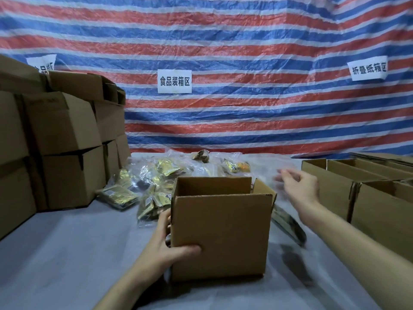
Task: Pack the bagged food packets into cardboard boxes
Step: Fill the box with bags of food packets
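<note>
In the head view the left hand (166, 245) grips the near left corner of the open cardboard box (221, 233) on the table (67, 253), thumb across its front, while the blurred right hand (301, 186) hangs right of it, fingers loosely apart, and the bagged food packets (154, 182) lie heaped just behind.

Left clear from above: mouth of the open box (221, 233), flaps upright. Hemmed at left by stacked closed cartons (62, 142), at right by a row of open cartons (330, 189). Closed off behind by the packet heap (156, 175) and striped tarpaulin (223, 41). Left bare: table (67, 253), near left. Crowded right of the box by a blurred dark packet (288, 222) and the right hand (299, 186); near-left corner gripped by the left hand (165, 245).
</note>
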A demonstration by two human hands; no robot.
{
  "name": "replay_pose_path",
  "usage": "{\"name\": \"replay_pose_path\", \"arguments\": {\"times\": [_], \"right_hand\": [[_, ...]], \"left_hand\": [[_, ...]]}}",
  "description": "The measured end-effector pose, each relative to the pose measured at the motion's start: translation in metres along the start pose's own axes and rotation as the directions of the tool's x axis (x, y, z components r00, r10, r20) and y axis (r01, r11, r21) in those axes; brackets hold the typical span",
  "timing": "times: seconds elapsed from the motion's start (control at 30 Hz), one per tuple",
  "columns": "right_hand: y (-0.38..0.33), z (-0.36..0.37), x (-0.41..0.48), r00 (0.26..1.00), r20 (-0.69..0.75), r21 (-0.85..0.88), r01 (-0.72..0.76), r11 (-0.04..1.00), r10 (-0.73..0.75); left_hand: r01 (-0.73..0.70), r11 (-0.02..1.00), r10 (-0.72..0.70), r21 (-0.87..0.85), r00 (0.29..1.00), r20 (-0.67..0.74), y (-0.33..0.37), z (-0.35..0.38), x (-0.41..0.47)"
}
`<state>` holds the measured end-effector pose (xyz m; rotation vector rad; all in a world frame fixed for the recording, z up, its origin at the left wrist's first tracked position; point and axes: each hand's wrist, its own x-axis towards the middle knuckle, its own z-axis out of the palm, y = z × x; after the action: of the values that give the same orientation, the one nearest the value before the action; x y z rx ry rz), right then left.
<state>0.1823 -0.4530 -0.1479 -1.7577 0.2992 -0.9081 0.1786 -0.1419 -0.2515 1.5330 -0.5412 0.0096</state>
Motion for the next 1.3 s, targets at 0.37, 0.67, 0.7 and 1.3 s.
{"name": "replay_pose_path", "arguments": {"times": [0.37,0.67,0.7,1.3], "right_hand": [[-0.077,-0.031,0.010,0.996,0.056,0.234,-0.086,0.968,0.075],[-0.148,-0.039,0.011,0.993,0.106,0.421,0.009,0.907,-0.059],[-0.156,-0.040,0.012,0.993,0.097,0.445,0.017,0.895,-0.067],[-0.190,0.016,-0.020,0.941,0.330,0.554,-0.130,0.822,-0.074]], "left_hand": [[0.021,1.000,-0.019,-0.011,0.995,0.100,0.002,0.004,-0.002],[0.030,1.000,-0.031,0.009,0.991,0.128,0.005,0.002,-0.003],[0.031,1.000,-0.032,0.003,0.991,0.134,0.006,0.002,-0.003],[0.047,0.999,-0.045,-0.009,0.986,0.159,0.008,0.004,-0.006]]}}
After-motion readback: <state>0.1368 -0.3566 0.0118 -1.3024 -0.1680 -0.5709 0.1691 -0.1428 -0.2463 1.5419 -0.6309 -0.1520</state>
